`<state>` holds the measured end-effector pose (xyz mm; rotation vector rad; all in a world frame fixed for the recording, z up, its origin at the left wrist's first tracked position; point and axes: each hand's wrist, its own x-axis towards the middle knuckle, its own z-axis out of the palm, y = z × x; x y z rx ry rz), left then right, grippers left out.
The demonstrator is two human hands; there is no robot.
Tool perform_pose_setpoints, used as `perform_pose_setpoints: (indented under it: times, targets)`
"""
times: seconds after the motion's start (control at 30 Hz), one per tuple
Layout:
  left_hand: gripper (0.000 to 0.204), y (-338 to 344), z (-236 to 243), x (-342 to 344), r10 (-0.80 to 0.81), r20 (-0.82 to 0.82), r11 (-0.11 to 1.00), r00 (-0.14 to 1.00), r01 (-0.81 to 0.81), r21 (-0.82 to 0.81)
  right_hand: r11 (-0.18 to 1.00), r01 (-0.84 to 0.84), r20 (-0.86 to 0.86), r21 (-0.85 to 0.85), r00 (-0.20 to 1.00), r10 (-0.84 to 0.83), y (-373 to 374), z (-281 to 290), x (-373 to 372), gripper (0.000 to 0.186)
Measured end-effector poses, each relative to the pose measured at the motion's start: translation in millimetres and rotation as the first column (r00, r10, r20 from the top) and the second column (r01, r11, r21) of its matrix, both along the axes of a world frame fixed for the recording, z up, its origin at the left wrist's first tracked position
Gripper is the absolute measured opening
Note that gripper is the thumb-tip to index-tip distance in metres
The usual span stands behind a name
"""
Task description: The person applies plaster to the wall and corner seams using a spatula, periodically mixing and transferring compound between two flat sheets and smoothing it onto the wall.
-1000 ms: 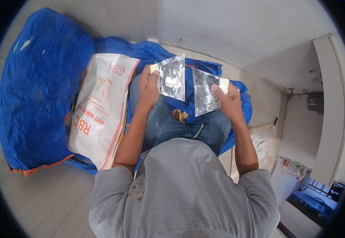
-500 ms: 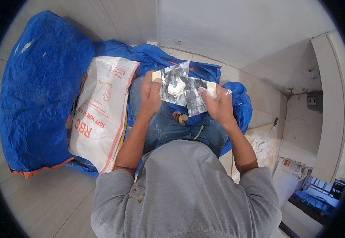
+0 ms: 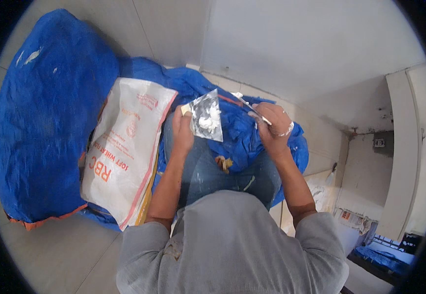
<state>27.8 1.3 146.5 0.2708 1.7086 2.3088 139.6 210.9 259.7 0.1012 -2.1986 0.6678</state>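
Note:
My left hand (image 3: 183, 130) is closed on the pale edge of a flat metal putty knife (image 3: 214, 131), whose smeared face carries a lump of white putty (image 3: 209, 118). Over to the right, my right hand (image 3: 274, 126) grips a second putty knife (image 3: 245, 102), turned almost edge-on so that it shows as a thin strip. White paste sits on that blade's far end. More white smears mark the right hand near the wrist. The two blades are apart, both held above my lap and the blue tarp (image 3: 240, 132).
A white printed sack (image 3: 124, 142) lies left of my legs, beside a large bulging blue tarp bundle (image 3: 51, 122). A pale wall (image 3: 311, 54) rises ahead. At the right stand a white panel (image 3: 399, 161) and a wall socket (image 3: 380, 142).
My right hand has turned its putty knife from face-up to nearly edge-on and drawn it away from the left one. The left putty knife has shifted slightly down and left.

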Motion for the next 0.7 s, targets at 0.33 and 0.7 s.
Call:
perform_pose_setpoints:
  times: [0.33,0.7]
  targets:
    - [0.030,6,-135,-30,-0.075,0.464,0.938,0.883,-0.095,0.332,0.895,0.337,0.211,-0.292,0.935,-0.284,20,1,-146,0.023]
    - [0.025,7,-132,-40,-0.048,0.543,0.923,0.838,-0.171,0.345,0.863,0.243,-0.038,-0.442,0.957,-0.288,84,50,-296,0.028]
